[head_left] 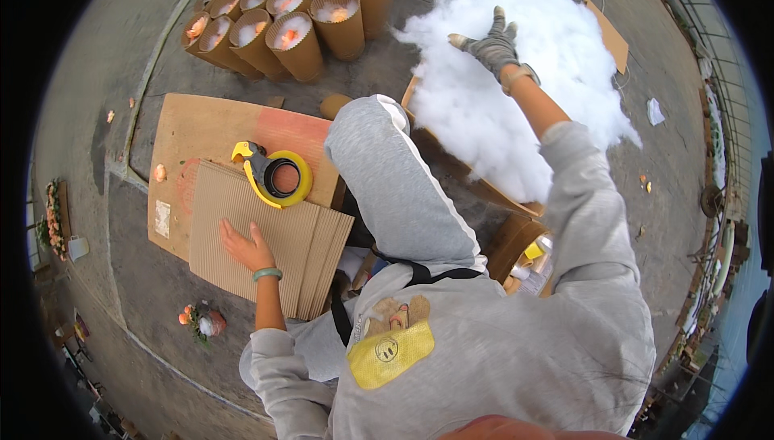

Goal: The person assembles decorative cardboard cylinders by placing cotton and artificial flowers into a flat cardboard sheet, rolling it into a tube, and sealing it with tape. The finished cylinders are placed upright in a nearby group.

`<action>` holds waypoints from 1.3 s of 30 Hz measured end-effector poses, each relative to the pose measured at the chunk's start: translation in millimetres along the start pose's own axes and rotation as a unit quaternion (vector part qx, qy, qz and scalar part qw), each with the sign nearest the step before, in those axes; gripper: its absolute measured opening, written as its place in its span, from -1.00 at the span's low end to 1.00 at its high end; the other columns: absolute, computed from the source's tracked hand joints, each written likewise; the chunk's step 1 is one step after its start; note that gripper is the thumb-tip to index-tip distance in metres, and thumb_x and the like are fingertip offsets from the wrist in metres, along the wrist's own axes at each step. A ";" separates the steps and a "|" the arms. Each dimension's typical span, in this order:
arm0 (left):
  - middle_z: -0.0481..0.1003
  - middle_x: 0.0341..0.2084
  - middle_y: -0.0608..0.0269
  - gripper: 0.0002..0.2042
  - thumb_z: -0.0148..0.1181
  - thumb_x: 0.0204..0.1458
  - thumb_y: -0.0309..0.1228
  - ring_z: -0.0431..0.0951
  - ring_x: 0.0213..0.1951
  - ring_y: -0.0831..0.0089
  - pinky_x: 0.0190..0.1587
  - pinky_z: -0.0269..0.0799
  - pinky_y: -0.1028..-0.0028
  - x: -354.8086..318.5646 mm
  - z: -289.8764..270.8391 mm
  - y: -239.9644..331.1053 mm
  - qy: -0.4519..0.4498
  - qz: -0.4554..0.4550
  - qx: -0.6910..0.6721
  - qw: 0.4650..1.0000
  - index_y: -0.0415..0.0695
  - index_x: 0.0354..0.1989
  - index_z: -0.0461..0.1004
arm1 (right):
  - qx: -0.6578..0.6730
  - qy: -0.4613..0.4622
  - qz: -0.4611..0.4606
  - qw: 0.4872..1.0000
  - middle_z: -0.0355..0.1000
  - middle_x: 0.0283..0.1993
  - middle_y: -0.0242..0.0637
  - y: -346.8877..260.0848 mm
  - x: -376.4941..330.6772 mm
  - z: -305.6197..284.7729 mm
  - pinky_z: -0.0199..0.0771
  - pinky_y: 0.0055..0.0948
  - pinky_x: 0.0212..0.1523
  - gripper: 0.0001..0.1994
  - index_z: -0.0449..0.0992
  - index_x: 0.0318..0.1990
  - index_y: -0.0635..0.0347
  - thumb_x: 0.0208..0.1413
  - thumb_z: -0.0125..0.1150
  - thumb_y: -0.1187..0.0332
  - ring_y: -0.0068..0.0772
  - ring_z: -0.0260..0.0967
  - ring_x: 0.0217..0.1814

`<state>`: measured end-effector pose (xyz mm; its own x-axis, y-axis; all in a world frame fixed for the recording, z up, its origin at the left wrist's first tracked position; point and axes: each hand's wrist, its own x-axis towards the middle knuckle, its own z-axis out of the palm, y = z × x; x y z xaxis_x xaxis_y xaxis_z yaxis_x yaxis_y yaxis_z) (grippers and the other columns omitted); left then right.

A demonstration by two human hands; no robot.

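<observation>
My left hand (246, 248) is bare and lies flat, fingers stretched out, on a stack of corrugated brown cardboard sheets (298, 258). On top of that stack's far edge rests a yellow and black tape dispenser (274, 174) with a roll of tape. Under the stack is a cardboard box (185, 129). My right hand (496, 45), in a grey glove with bare-looking fingertips, reaches over a large heap of white fluffy stuffing (516, 109). Its fingers are spread, touching or just above the fluff, and nothing is seen in its grasp.
Several brown corrugated paper tubs (294, 45) with white stuffing and orange flowers stand at the far left. An open box (520, 250) with mixed items is beside my right hip. A small flower bunch (205, 321) lies on the floor at left; a loose cardboard piece (609, 37) lies far right.
</observation>
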<state>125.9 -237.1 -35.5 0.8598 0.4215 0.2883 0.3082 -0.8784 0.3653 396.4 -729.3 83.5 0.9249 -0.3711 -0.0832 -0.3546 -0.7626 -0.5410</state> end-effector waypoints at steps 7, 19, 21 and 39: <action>0.17 0.15 -0.13 -0.43 0.05 0.03 -0.33 0.14 0.16 -0.04 0.20 0.00 0.13 -44.1 -19.6 66.8 -0.014 0.022 -0.112 0.993 -0.29 0.21 0.09 | -0.473 -0.054 -0.253 0.842 0.43 -0.02 -0.17 7.6 49.4 24.0 0.27 -0.36 0.14 -0.66 0.40 0.05 0.04 0.11 -0.05 0.27 -0.27 0.34 0.08; 0.18 0.12 -0.13 -0.42 0.03 0.05 -0.31 0.13 0.17 0.01 0.22 -0.05 0.14 -42.8 -28.7 69.8 -0.016 -0.028 -0.153 0.988 -0.30 0.22 0.05 | 0.362 -0.251 -0.210 0.873 0.43 -0.08 -0.19 -121.8 17.5 -60.4 0.28 -0.43 0.08 -0.73 0.44 -0.07 0.14 0.15 -0.12 0.31 -0.31 0.35 -0.03; 0.15 0.15 -0.13 -0.41 0.02 0.05 -0.31 0.09 0.19 0.00 0.24 -0.08 0.15 -43.0 -41.3 78.0 0.011 -0.033 -0.185 0.982 -0.30 0.23 0.03 | 0.446 -0.400 -0.168 0.783 0.43 -0.08 -0.22 -170.1 -35.5 -15.4 0.28 -0.45 0.08 -0.73 0.42 -0.06 0.15 0.16 -0.11 0.29 -0.34 0.35 -0.04; 0.04 0.26 0.07 -0.67 0.11 -0.04 -0.21 -0.07 0.30 0.11 0.26 -0.19 -0.04 -40.9 -24.0 -37.0 -0.173 -0.149 0.039 0.973 -0.26 -0.26 0.48 | 0.058 -0.605 -0.240 0.757 0.21 0.10 -0.12 -217.6 -308.6 234.5 0.31 -0.13 0.06 -0.39 0.27 0.12 0.22 -0.04 0.23 0.07 -0.07 0.12 0.22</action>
<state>69.6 -216.4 -39.6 0.8093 0.5704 -0.1403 0.5827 -0.7492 0.3150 220.4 -324.6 30.7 0.4160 0.7443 -0.5225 0.0111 -0.5787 -0.8155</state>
